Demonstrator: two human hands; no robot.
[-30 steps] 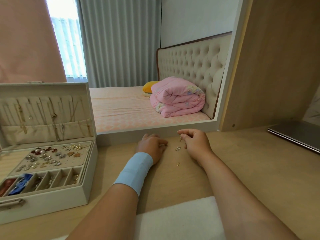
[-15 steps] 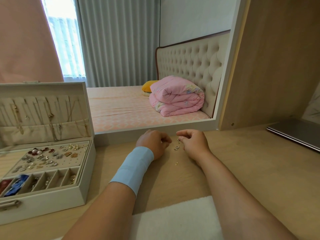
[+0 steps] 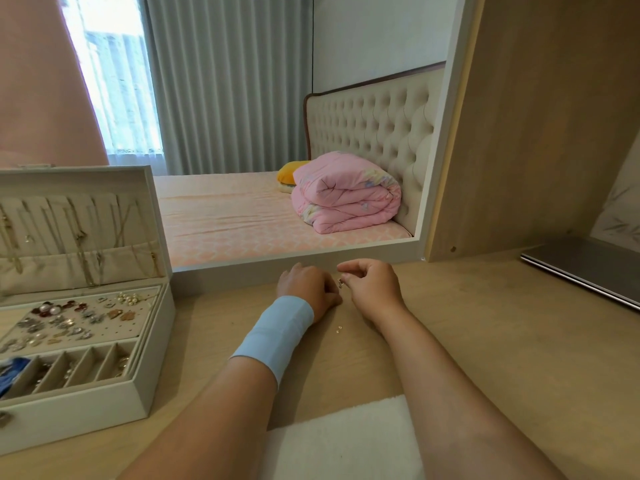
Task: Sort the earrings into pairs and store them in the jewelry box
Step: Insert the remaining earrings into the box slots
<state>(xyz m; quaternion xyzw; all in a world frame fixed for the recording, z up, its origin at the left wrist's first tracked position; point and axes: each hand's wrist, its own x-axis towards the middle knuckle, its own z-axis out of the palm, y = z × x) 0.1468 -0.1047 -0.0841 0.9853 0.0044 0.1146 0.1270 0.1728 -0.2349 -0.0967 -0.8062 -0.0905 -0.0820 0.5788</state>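
Earrings (image 3: 69, 318) of many shapes, some with pearls and some dark red, sit pinned on the pegged panel inside an open jewelry box (image 3: 86, 410). The box stands at the left side of a pale wooden table (image 3: 467, 341). Its lid (image 3: 79, 209) is upright, and thin chains hang against the lining. A row of narrow compartments runs along the front of the box, holding more small pieces that are too small to tell apart.

Well to the right of the box, both forearms reach forward across the table. The two hands lie close together near its far edge. The left hand (image 3: 308, 289) rests knuckles up with its fingers curled under. Whether it holds anything cannot be told. A light blue band (image 3: 273, 330) wraps its wrist. The right hand (image 3: 375, 289) has its fingers curled, and its fingertips pinch a small earring (image 3: 340, 283) in the narrow gap between the two hands. Nearer the viewer, between the wrists, a few loose pieces (image 3: 338, 329) lie on the bare wood.

A white fluffy cloth (image 3: 346, 441) lies at the near edge of the table between the arms. A closed grey laptop (image 3: 581, 265) lies at the far right. Behind the hands stands a white frame (image 3: 294, 263), in which a bed with a folded pink quilt (image 3: 346, 195) shows.
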